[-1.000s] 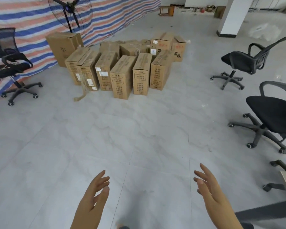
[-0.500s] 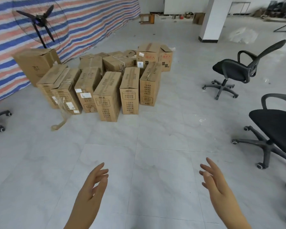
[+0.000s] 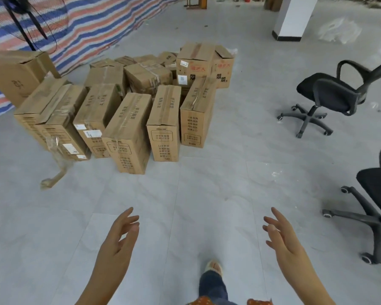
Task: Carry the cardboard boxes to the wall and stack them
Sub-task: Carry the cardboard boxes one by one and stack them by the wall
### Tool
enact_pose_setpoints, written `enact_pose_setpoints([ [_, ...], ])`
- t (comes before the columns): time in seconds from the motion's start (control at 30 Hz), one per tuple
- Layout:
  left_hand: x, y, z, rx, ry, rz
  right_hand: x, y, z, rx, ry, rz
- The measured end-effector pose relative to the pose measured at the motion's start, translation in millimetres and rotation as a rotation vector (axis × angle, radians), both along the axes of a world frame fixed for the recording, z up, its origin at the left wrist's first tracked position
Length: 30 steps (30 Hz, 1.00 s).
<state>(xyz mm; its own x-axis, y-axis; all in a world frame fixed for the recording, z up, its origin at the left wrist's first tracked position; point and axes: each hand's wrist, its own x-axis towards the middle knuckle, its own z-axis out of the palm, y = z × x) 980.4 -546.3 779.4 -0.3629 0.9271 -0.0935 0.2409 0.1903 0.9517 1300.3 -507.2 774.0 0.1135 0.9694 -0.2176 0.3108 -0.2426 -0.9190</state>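
Note:
Several tall brown cardboard boxes stand in a row on the grey tiled floor ahead; the nearest box (image 3: 128,133) sits at the front middle, with another (image 3: 165,124) to its right. More boxes are piled behind them, one with red print (image 3: 195,62) on top at the back. A large box (image 3: 15,73) stands at the far left by the striped tarp wall (image 3: 101,23). My left hand (image 3: 119,238) and my right hand (image 3: 282,238) reach forward, palms facing each other, fingers straight, holding nothing, well short of the boxes.
A black office chair (image 3: 330,93) stands at the right, and a second chair (image 3: 374,194) is nearer at the right edge. A standing fan (image 3: 24,20) is at the top left. A white pillar (image 3: 295,16) rises at the back. Loose tape (image 3: 57,170) trails from the left boxes.
I have walked closer to the boxes, which now look larger and lower in view. Both hands stay raised and empty. My foot has come into view at the bottom.

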Motion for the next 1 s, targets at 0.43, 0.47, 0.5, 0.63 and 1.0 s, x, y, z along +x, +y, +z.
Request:
enact_pose_setpoints([
  [0.43,-10,269,-4,-0.086,-0.004,0.099,-12,313,-4,-0.031,-0.059,0.137],
  [0.47,-15,290,-8,-0.087,-0.002,0.104,-18,335,-7,-0.035,-0.065,0.141],
  [0.5,-21,313,-10,-0.090,-0.004,0.110,-24,358,-9,-0.039,-0.071,0.138],
  [0.63,-50,420,-11,-0.102,-0.020,0.049,-49,448,-10,-0.042,-0.049,0.078],
  [1.0,-80,701,-17,-0.146,0.075,-0.238,-96,666,-12,-0.119,-0.086,0.054],
])
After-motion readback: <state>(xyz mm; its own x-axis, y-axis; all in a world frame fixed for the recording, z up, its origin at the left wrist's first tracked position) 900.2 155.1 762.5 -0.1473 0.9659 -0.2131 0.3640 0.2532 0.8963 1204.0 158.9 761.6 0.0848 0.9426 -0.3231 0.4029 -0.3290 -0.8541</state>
